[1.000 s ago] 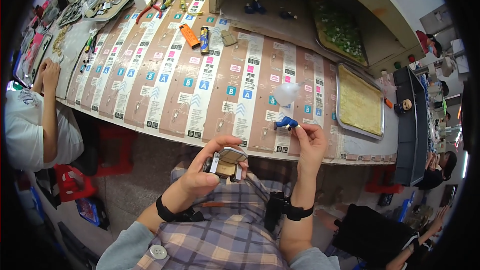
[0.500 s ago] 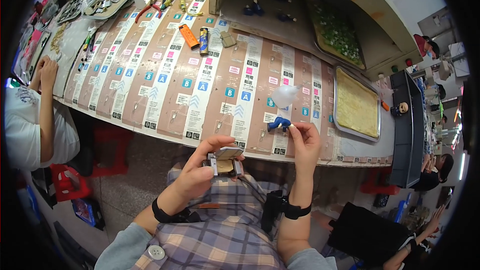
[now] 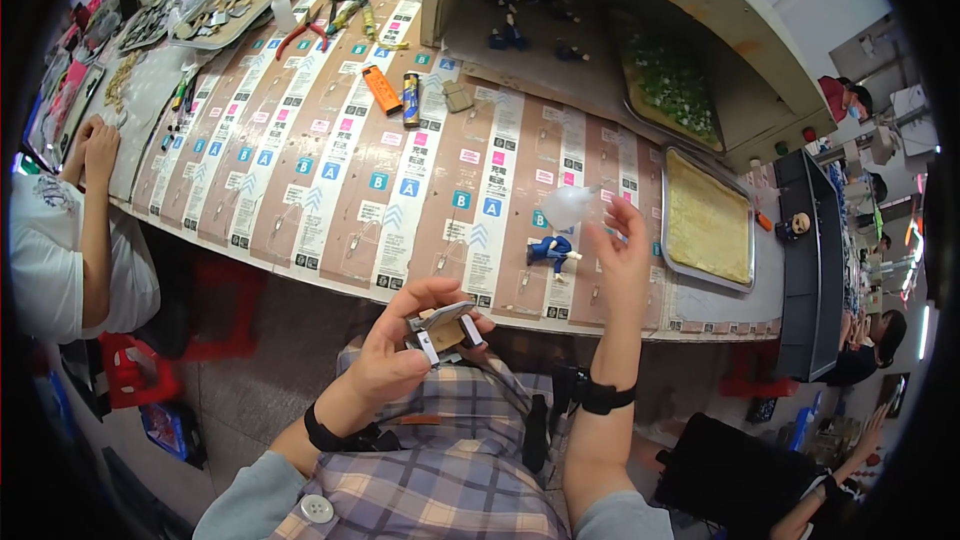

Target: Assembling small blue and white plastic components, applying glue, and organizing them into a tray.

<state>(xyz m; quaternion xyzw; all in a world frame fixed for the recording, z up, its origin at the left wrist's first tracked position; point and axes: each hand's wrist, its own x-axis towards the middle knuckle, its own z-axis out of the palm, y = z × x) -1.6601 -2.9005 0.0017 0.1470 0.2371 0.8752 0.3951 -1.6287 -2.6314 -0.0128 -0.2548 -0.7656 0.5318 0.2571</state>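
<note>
My left hand is closed round a small hinged metal block, grey outside with a tan inner face, tilted above my plaid apron. Its exact kind I cannot make out. On the table's near edge lies a small blue figurine with pale limbs, touched by neither hand. My right hand is just right of it, its fingers apart and nothing held. Behind the figurine, a translucent white squeeze bulb rests close to those fingertips; whether they touch it I cannot tell.
A metal tray with a yellowish lining sits to the right, beside a grey crate. An open-fronted box holds more blue figurines and a green tray. An orange lighter, red pliers and another person's hands are left.
My right hand has let go of the blue figurine, now lying on the table, and has moved up toward the squeeze bulb. The metal block in my left hand has turned.
</note>
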